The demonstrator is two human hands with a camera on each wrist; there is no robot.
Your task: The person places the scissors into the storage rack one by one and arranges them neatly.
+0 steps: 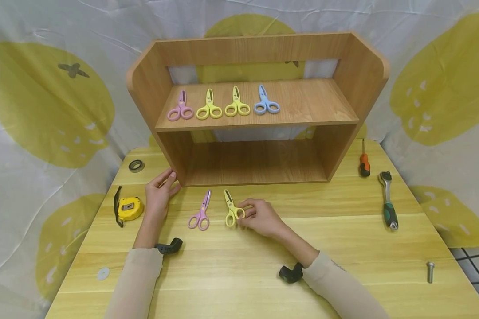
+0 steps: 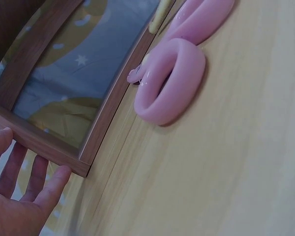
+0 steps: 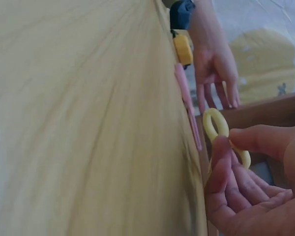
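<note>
In the head view my right hand [image 1: 263, 217] pinches one handle ring of a pair of yellow scissors [image 1: 229, 207], the blades pointing toward the shelf. The right wrist view shows thumb and fingertips on that yellow ring [image 3: 215, 122]. My left hand [image 1: 158, 195] touches the lower left corner of a two-level wooden shelf [image 1: 259, 179], its fingers extended against the side panel in the left wrist view. Between the hands, a pair of pink scissors [image 1: 201, 212] lies on the table. On the upper level lie pink scissors [image 1: 180, 107], two yellow pairs [image 1: 209, 106] and blue scissors [image 1: 266, 102] in a row.
On the left of the table are a bearing ring [image 1: 136, 166], a yellow tape measure [image 1: 129, 208] and a flat washer [image 1: 103, 273]. To the right lie an orange-black screwdriver [image 1: 364, 164], a green-handled ratchet [image 1: 389, 208] and a bolt [image 1: 430, 271]. A lemon-print curtain [image 1: 28, 26] surrounds the table.
</note>
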